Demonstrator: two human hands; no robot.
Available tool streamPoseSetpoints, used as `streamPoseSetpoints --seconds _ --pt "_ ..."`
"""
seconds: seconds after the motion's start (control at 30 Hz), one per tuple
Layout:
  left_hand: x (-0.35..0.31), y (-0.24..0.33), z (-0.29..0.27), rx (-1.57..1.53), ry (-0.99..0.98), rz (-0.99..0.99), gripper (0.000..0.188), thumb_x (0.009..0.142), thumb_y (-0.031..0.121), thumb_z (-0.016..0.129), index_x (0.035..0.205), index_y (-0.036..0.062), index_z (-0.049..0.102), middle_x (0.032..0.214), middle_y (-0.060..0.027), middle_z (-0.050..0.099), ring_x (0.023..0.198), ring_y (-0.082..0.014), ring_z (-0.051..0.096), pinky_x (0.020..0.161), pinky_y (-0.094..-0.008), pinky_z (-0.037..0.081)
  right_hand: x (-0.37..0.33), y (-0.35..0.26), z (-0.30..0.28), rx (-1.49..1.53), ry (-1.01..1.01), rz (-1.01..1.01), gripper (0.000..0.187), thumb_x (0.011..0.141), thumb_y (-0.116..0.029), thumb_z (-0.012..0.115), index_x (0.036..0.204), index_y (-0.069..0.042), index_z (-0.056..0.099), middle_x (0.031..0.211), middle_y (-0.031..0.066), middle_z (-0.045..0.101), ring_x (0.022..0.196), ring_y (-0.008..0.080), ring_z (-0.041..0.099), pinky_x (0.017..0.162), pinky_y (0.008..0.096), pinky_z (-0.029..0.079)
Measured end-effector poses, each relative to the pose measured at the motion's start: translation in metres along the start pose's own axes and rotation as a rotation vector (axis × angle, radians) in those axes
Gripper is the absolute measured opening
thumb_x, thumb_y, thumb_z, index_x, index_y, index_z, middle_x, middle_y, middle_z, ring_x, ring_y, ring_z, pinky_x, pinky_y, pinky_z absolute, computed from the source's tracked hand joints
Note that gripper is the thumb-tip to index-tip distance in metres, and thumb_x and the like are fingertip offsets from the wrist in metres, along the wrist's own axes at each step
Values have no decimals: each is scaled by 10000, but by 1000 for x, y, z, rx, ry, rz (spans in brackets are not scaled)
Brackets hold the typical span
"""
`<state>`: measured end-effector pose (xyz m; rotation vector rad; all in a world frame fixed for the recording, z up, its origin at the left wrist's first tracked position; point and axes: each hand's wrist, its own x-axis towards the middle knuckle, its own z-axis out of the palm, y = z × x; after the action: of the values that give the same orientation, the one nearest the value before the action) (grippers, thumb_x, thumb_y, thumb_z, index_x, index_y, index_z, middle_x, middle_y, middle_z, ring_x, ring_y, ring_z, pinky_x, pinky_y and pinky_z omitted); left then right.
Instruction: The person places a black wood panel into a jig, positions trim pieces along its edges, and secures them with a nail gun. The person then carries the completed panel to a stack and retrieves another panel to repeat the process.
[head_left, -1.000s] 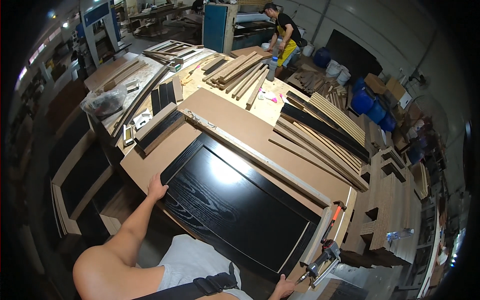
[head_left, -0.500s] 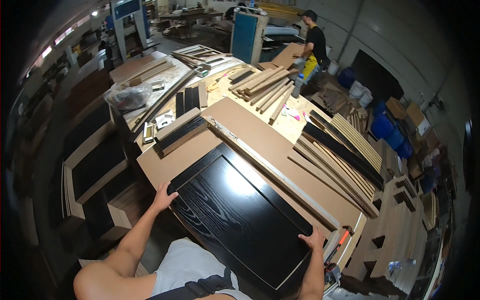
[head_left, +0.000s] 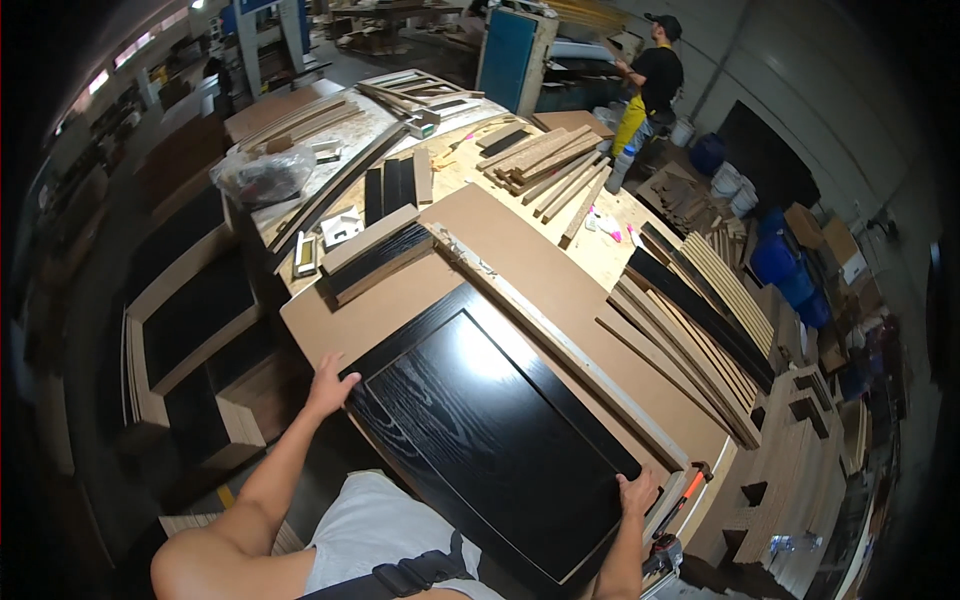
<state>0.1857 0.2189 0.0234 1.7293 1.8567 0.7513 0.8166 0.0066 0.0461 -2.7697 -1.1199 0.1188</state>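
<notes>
A black wood-grain cabinet door panel [head_left: 490, 430] with a recessed centre lies in front of me, its near edge reaching over the table's edge. My left hand [head_left: 331, 386] grips its left end, thumb on top and the other fingers partly hidden. On the right end, my right hand [head_left: 637, 491] closes around the edge near the corner. Beneath the panel is a brown board [head_left: 520, 240]. A long straight wooden bar [head_left: 560, 350] runs along the panel's far edge, and a black-faced block [head_left: 380, 262] sits beyond its left end.
An orange-handled hammer [head_left: 684, 500] and a power tool [head_left: 662, 553] lie near my right hand. Wooden strips [head_left: 545, 160] and slats [head_left: 690, 350] cover parts of the table. Black-faced frames [head_left: 200, 330] stand at left. Beyond the table is a co-worker [head_left: 655, 85] in a yellow apron.
My view has shifted slightly, so the table's contents sit further right. Both hands keep their grip on the panel. The co-worker now stands more upright, turned away from the table.
</notes>
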Motion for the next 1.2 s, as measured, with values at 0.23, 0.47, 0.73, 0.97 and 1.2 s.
streamPoseSetpoints --seconds 0.23,0.47,0.73,0.97,1.2 --pt "153 88 83 74 -372 494 717 826 314 771 1394 -13 477 1402 -254 515 1330 -414 461 1138 -461 359 -152 -35 44 41 47 406 772 729 -311 835 1395 -62 534 1543 232 369 1424 407 359 1145 519 334" --pt "267 138 183 355 -679 1004 867 722 426 858 1405 32 496 1430 -206 519 1346 -403 456 1144 -473 360 -317 -64 57 262 112 1238 960 725 -492 853 1488 -90 430 1553 216 360 1407 406 384 1122 563 370" --pt "307 148 191 410 -761 947 776 596 461 913 1173 12 652 1142 -193 642 1118 -408 587 970 -456 473 -317 -105 87 1388 267 1452 973 890 -417 754 1573 -7 195 1474 249 447 1245 458 539 884 588 557" --pt "294 150 189 474 -641 985 765 630 479 895 1181 15 639 1129 -171 655 1143 -377 580 982 -516 416 -308 -126 93 1336 415 1539 930 927 -412 708 1587 -25 178 1588 200 316 1347 396 484 929 611 531" --pt "270 80 213 103 -368 869 925 746 244 860 1463 -84 375 1503 -310 385 1415 -438 341 1198 -478 254 -304 -130 90 1253 418 1559 747 911 -415 707 1433 27 408 1440 235 504 1230 419 587 854 599 570"
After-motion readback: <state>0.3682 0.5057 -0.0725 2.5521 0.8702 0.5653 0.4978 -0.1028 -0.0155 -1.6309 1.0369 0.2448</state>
